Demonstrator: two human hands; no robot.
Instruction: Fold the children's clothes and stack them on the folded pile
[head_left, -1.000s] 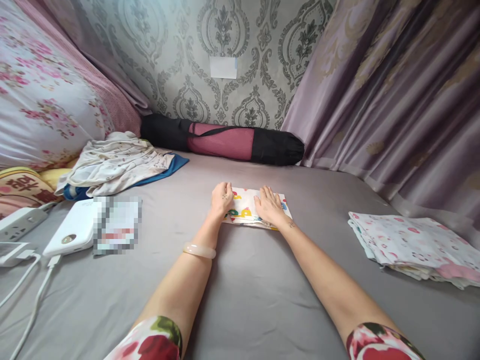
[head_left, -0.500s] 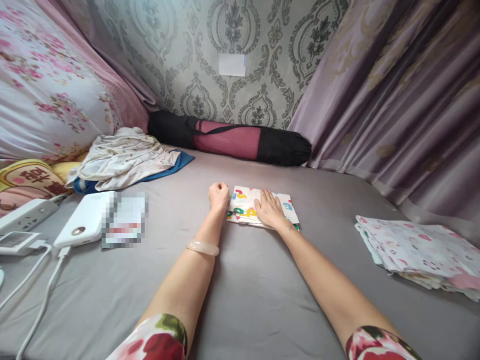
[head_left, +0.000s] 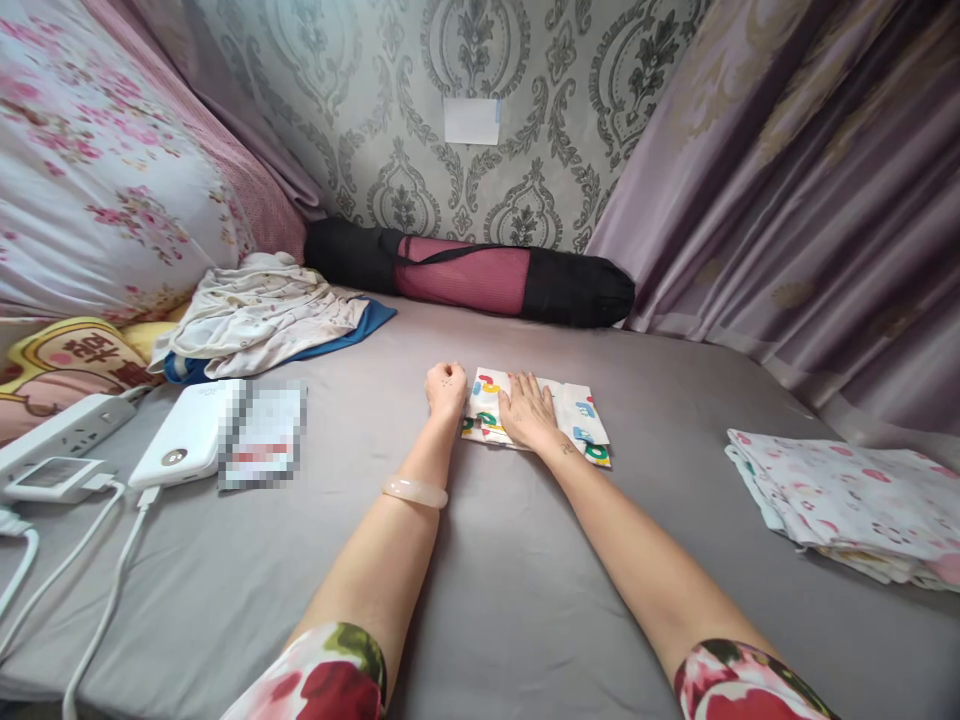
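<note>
A small folded cloth (head_left: 589,412), white with colourful printed shapes, lies on the bed in front of me. My right hand (head_left: 529,412) rests flat on top of it, fingers stretched out and slightly spread. A lower layer with a green and yellow print peeks out at the cloth's near right corner. Just beside the cloth's left edge is my left hand (head_left: 446,390), curled into a fist on the bed. Its inner side is hidden, so I cannot tell whether anything is in it. A pale bangle (head_left: 415,493) circles the left forearm.
A printed cloth stack (head_left: 847,490) lies at right. To the left are a crumpled cloth (head_left: 262,310), a white power bank (head_left: 187,435), a blurred packet (head_left: 264,440), a power strip (head_left: 71,435) and cables. A black and pink roll bag (head_left: 465,275) lies along the wall.
My right hand has slid a little left across the folded cloth, uncovering more of its right side. The left fist stays by the cloth's left edge. The camera view has shifted slightly.
</note>
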